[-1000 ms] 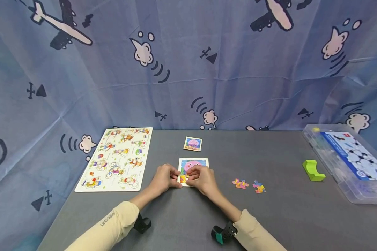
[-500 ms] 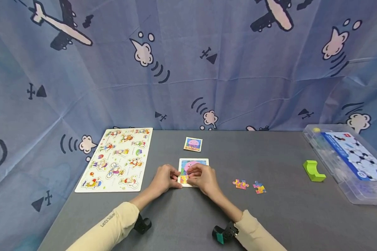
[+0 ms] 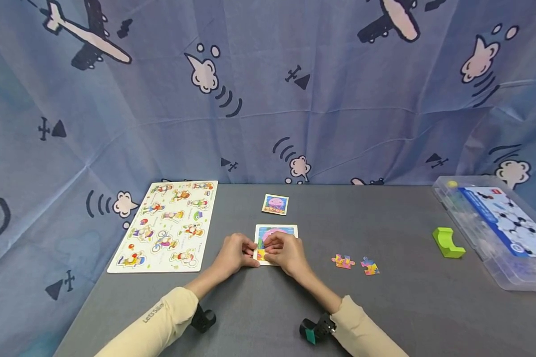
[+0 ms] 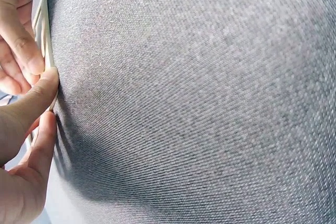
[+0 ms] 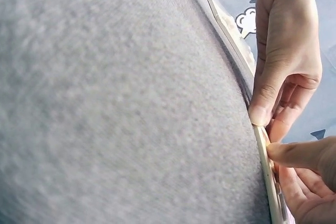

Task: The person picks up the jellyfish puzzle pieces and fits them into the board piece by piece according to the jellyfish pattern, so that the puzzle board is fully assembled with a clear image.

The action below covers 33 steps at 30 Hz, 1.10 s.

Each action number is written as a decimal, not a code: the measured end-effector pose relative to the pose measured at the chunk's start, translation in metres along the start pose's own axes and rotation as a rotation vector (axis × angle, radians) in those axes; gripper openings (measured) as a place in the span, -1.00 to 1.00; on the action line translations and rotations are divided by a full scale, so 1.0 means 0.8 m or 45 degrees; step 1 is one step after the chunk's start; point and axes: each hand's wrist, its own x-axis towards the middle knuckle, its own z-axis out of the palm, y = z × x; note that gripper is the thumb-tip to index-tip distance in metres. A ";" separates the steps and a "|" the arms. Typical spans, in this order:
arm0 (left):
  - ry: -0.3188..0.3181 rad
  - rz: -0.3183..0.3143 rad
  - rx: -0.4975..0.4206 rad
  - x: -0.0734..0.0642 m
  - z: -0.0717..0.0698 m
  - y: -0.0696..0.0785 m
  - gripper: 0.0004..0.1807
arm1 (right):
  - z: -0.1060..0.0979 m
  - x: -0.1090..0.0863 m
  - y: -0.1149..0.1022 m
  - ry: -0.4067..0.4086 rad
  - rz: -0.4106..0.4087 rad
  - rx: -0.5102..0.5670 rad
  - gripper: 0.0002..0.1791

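A small white-framed jigsaw puzzle (image 3: 260, 228) with a pink sea-creature picture lies in the middle of the table. My left hand (image 3: 236, 252) grips its left edge, thumb (image 4: 48, 80) on the front rim and fingers beside it. Over the lower half of the picture is my right hand (image 3: 288, 253), its thumb and forefinger pinching a jigsaw piece that they mostly hide. The right thumb (image 5: 281, 153) is right at the board's surface in the right wrist view. Two loose jigsaw pieces, a pink-and-yellow one (image 3: 343, 261) and a blue-and-yellow one (image 3: 369, 266), lie to the right.
Behind the puzzle lies a small picture card (image 3: 275, 204) with a similar design. A large white peg-puzzle board (image 3: 165, 223) is on the left. To the right are a green curved block (image 3: 448, 243) and a clear plastic box (image 3: 496, 267). A patterned cloth (image 3: 268, 124) hangs behind the table.
Both hands stay at the puzzle, the right fingertips shifting only slightly over the picture. The loose pieces and the other things keep their places.
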 end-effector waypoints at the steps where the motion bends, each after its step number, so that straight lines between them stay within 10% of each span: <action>1: -0.001 0.002 -0.001 0.000 0.000 0.000 -0.63 | 0.000 0.000 0.000 -0.006 -0.001 0.004 -0.70; 18: -0.012 -0.024 -0.026 0.002 0.001 0.000 -0.62 | -0.035 -0.008 0.012 -0.097 0.030 0.411 -0.65; 33: -0.009 -0.011 0.023 0.000 0.001 -0.001 -0.63 | -0.104 -0.036 0.031 -0.030 0.086 0.359 -0.64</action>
